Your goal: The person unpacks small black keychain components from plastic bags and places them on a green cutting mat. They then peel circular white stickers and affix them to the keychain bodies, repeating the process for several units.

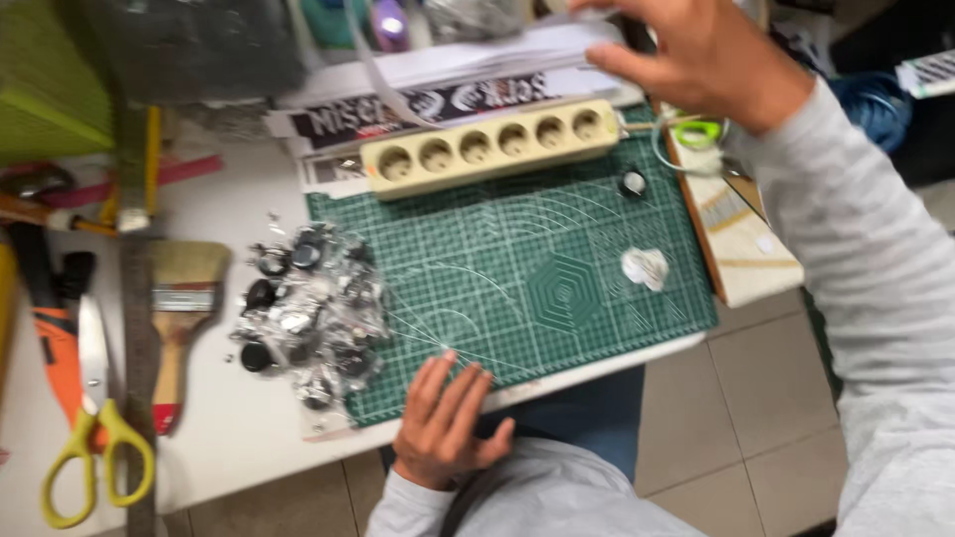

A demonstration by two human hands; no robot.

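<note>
Head view: the left hand (446, 418) lies flat and open on the near edge of the green mat (557, 288), holding nothing. At its ten o'clock, a clear bag (308, 318) of small black knobs, too many to count, looks light, crinkly and slippery, best pinched at its edge. The right hand (696, 55), at one o'clock, fingers spread, hovers over white papers (477, 62) beyond one six-socket strip (492, 147).

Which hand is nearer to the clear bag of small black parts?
Left. The left hand rests on the green mat's edge beside the bag; the right hand is raised far behind, past the power strip.
</note>
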